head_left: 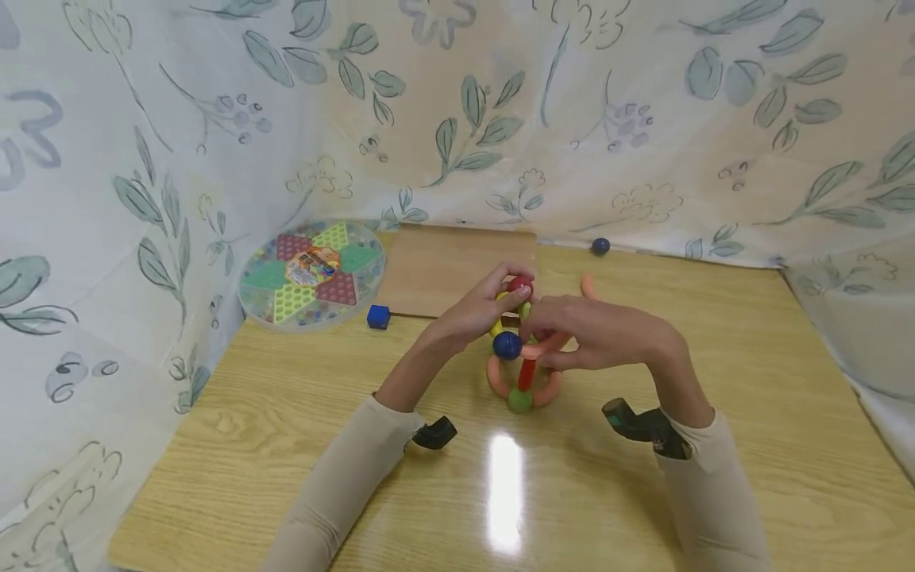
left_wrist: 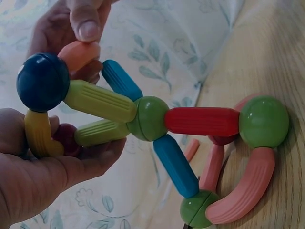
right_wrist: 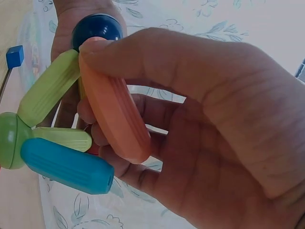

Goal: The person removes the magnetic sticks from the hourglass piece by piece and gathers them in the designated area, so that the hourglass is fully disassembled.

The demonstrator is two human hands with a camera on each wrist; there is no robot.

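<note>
A model of magnetic building sticks and balls stands on the table, with a green ball (left_wrist: 150, 118) at its centre. From that ball run a red stick (left_wrist: 202, 120), yellow-green sticks (left_wrist: 102, 101) and light-blue sticks (right_wrist: 66, 162). Curved pink sticks (left_wrist: 245, 186) and a lower green ball (left_wrist: 263, 121) form the base. My left hand (head_left: 472, 311) holds the red ball (head_left: 520, 284) at the top, beside a yellow curved stick (left_wrist: 38, 133). With thumb and fingers, my right hand (head_left: 608, 330) pinches an orange curved stick (right_wrist: 116, 109), one end right at the dark blue ball (left_wrist: 43, 81).
At the back left lies a round game board (head_left: 310, 274) with coloured star points. A blue cube (head_left: 379, 317) sits near a flat brown board (head_left: 443, 262). Behind my right hand are a loose orange stick (head_left: 588, 286) and a dark blue ball (head_left: 600, 246). Patterned cloth (head_left: 472, 119) hangs behind the table.
</note>
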